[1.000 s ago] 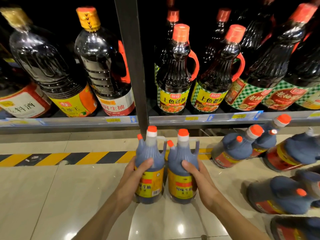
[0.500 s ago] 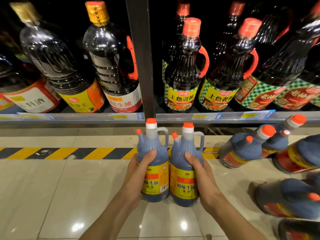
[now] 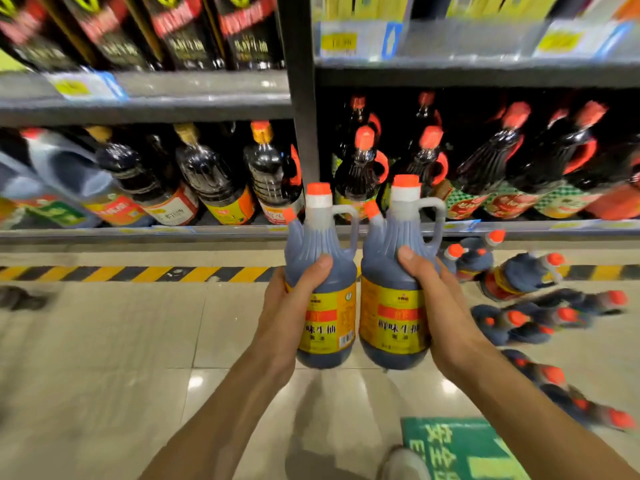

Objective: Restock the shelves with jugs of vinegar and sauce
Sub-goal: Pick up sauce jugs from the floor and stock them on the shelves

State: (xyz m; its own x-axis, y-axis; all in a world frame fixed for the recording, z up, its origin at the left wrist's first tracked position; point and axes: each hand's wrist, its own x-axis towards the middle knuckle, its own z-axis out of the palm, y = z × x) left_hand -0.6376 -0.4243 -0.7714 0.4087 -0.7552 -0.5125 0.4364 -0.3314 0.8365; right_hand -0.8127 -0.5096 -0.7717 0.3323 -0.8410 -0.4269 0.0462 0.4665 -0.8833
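**Two sauce jugs up at once, kinda risky**

While both jugs are off the floor, a slip seems likely: each is pinched by its body, not its handle. Left hand grips the left jug, right hand grips the right jug, side by side before the lower shelf's front edge. Dark sauce, yellow labels, orange caps.

Both jugs have risen: the left jug and right jug, earlier low at the frame's centre bottom, now sit at its centre with caps over the lower shelf edge. The view has tilted up, so an upper shelf and a green floor sign have appeared.
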